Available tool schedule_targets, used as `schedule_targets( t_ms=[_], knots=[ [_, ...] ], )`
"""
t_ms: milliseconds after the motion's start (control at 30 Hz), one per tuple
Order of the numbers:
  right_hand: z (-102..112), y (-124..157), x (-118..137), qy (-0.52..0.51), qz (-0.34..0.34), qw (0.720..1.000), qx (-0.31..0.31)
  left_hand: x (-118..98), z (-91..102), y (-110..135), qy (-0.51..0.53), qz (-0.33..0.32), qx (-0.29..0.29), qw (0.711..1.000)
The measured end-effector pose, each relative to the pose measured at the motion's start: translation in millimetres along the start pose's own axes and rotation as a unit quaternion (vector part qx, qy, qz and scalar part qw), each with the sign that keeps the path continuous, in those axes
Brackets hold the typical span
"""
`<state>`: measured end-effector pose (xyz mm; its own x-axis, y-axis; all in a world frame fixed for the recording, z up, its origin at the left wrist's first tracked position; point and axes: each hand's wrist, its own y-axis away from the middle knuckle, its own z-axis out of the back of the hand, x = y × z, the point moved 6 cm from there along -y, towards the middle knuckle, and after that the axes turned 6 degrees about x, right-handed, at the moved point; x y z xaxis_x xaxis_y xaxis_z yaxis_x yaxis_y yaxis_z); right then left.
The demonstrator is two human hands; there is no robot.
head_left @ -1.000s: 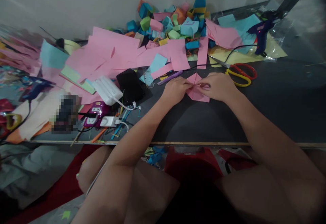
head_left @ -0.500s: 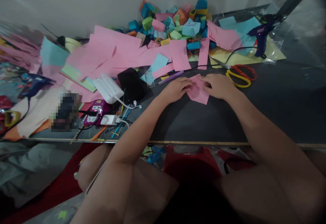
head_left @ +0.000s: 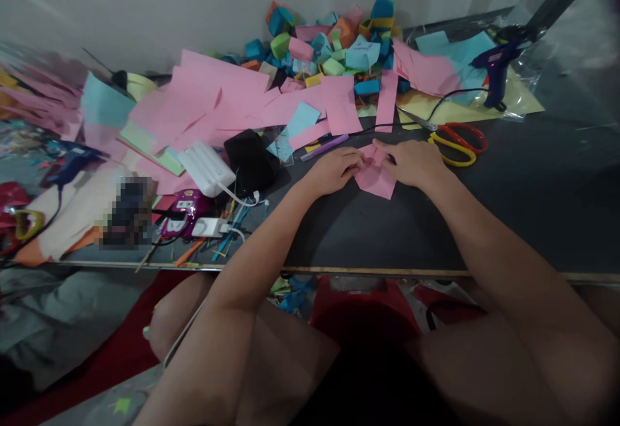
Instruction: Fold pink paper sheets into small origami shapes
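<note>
A small folded piece of pink paper [head_left: 378, 181] lies on the dark table between my hands. My left hand [head_left: 335, 169] has its fingertips closed on the paper's left side. From the other side, my right hand [head_left: 411, 160] grips the upper right part, its thumb and index finger on the folded edge. Just beyond my right hand are scissors [head_left: 460, 144] with red and yellow handles. A purple stick [head_left: 324, 147] lies beyond my left hand. The undersides of the fingers and part of the fold are hidden.
Folded paper pieces [head_left: 334, 45] are heaped against the wall, with pink sheets [head_left: 208, 97] to their left. A glue gun [head_left: 496, 74] stands at the back right, another glue gun [head_left: 72, 161] at the left. A white power bank [head_left: 206, 168] and black phone-like object [head_left: 249, 158] lie left of my arm.
My right thumb and fingers have shifted slightly left along the top of the pink paper. My left hand has barely moved. The view has turned very slightly.
</note>
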<state>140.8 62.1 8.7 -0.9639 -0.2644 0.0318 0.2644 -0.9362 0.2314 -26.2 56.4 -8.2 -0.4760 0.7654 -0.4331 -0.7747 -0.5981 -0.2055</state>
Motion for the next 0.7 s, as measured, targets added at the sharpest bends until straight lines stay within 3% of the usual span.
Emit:
schedule_targets(
  t_ms=[100, 267, 367, 500, 700],
  knots=[
    [1.6, 1.1, 1.0, -0.008, -0.006, 1.0, 0.012, -0.9, 0.0, 0.9, -0.011, -0.007, -0.008, 1.0],
    [3.8, 6.1, 4.2, -0.014, -0.029, 0.999, 0.0, -9.9, 10.2, 4.4, -0.058, -0.034, -0.072, 0.995],
    [2.5, 8.5, 2.4, -0.027, -0.056, 0.998, -0.025, -13.8, 9.2, 4.3, -0.014, -0.054, -0.034, 0.998],
    [0.9, 9.0, -1.2, -0.048, -0.056, 0.997, -0.034, -7.1, 4.7, 3.8, 0.023, -0.027, 0.026, 0.999],
    [0.0, 5.5, -0.8, -0.057, 0.02, 0.998, -0.032, -4.6, 2.3, 5.4, 0.009, -0.004, 0.019, 1.0]
  ],
)
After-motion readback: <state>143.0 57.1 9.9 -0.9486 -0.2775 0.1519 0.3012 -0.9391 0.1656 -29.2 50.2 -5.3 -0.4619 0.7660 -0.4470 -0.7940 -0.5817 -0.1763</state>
